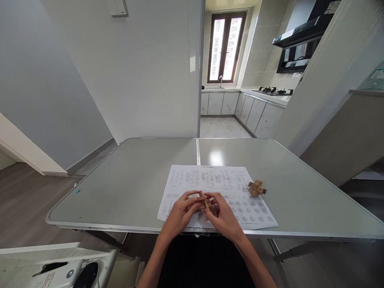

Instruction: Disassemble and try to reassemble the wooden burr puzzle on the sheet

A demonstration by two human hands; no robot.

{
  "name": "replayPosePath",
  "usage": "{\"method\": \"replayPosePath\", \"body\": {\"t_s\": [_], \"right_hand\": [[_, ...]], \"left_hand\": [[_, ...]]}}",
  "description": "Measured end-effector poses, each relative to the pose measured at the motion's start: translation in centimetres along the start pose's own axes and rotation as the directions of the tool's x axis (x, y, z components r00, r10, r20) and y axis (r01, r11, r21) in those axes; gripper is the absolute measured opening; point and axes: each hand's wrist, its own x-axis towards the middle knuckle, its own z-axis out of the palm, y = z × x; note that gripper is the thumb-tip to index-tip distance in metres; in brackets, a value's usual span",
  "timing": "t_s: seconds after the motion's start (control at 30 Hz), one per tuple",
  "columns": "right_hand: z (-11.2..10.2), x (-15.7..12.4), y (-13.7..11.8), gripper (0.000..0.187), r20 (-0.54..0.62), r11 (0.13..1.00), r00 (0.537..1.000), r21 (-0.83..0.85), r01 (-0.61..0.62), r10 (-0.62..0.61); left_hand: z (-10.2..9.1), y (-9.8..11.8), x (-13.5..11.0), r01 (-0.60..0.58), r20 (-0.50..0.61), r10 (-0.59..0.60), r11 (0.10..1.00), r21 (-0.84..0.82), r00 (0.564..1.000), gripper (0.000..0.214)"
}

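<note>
My left hand [181,211] and my right hand [222,214] meet over the near edge of the table, and both grip a small wooden puzzle [204,199] between the fingertips. The puzzle is made of interlocked light-brown blocks; most of it is hidden by my fingers. Under my hands lies a printed instruction sheet [216,182] with rows of small diagrams. A second wooden puzzle [257,187], cross-shaped, rests on the sheet's right edge, apart from my right hand.
The grey folding table [126,180] has a seam down its middle. A white wall panel stands behind it, with a kitchen doorway to the right. A white box with dark items [60,272] sits low at my left.
</note>
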Motion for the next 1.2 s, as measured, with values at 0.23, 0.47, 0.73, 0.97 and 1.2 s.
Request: {"method": "replayPosePath", "body": {"t_s": [0.23, 0.47, 0.73, 0.97, 1.2], "right_hand": [[-0.01, -0.14, 0.07, 0.035, -0.037, 0.997, 0.999, -0.072, 0.004, -0.007], [0.19, -0.60, -0.29, 0.032, -0.007, 0.997, 1.000, -0.079, -0.002, 0.001], [0.24, -0.65, 0.39, 0.034, -0.081, 0.997, 0.997, -0.079, -0.008, 0.002], [0.26, -0.80, -0.04, 0.032, -0.163, 0.998, 0.987, -0.061, -0.016, 0.006], [-0.23, -0.77, -0.20, 0.039, -0.348, 0.997, 0.935, -0.008, -0.076, 0.068]], "left_hand": [[0.03, 0.19, -0.32, 0.003, -0.057, 0.000, 0.999, 0.044, 0.998, 0.031], [0.22, -0.18, -0.24, -0.004, -0.121, 0.007, 1.000, 0.023, 0.993, 0.033], [0.20, 0.26, -0.10, 0.065, -0.148, -0.046, 0.990, 0.127, 0.988, 0.032], [0.31, -0.07, -0.02, 0.090, -0.188, -0.065, 0.988, 0.126, 0.980, 0.028], [0.39, -0.35, 0.04, 0.181, -0.187, -0.157, 0.977, 0.116, 0.970, 0.032]]}}
